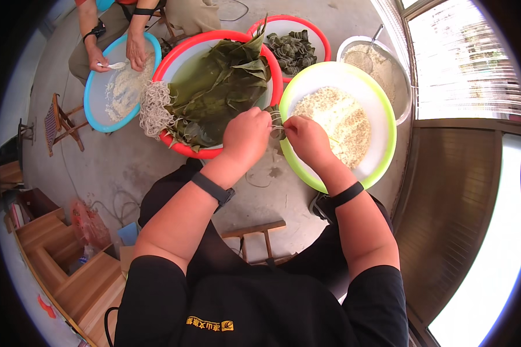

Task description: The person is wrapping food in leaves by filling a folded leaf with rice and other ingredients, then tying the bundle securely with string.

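Between my hands, a leaf-wrapped rice dumpling (275, 113) shows pale string wound round it. My left hand (247, 132) has closed fingers at its left side, gripping it. On the other side, my right hand (307, 139) pinches the string (278, 127) near the lower end. The fingertips partly hide the dumpling. Below and beside it are two basins: a red-rimmed one (279, 73) with large wet green leaves (225, 82) in water, and a lime-rimmed one (390, 130) with rice grains (336, 121). A bundle of string (155, 108) hangs over the red rim.
Several tied dumplings (291, 51) fill a farther red basin (323, 37). A metal bowl (401, 82) holds rice and a strainer (359, 60). Another person's hands (136, 50) work over a blue-rimmed basin (96, 123), one with a white spoon (113, 66). A folding stool (61, 123) stands left.
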A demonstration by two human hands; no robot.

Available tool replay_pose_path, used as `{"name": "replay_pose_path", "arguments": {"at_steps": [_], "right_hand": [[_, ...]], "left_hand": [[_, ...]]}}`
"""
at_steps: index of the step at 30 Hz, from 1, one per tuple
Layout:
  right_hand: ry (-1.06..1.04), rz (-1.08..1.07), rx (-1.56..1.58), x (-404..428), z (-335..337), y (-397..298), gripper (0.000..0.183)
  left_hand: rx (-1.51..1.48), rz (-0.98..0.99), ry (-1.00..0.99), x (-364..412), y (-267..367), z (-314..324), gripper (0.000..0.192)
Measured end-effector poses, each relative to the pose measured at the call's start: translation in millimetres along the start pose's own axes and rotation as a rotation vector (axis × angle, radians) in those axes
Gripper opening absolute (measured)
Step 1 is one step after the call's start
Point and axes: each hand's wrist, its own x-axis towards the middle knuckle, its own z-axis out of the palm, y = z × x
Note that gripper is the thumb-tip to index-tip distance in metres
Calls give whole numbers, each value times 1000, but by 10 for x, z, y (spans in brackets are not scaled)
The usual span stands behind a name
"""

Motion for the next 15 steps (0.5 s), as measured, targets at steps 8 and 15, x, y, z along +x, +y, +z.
{"name": "replay_pose_path", "arguments": {"at_steps": [8, 15], "right_hand": [[17, -46, 0, 43, -1, -174, 9], [-9, -21, -45, -99, -57, -97, 6]], "left_hand": [[39, -2, 44, -43, -52, -91, 13], [31, 70, 81, -91, 54, 35, 7]]}}
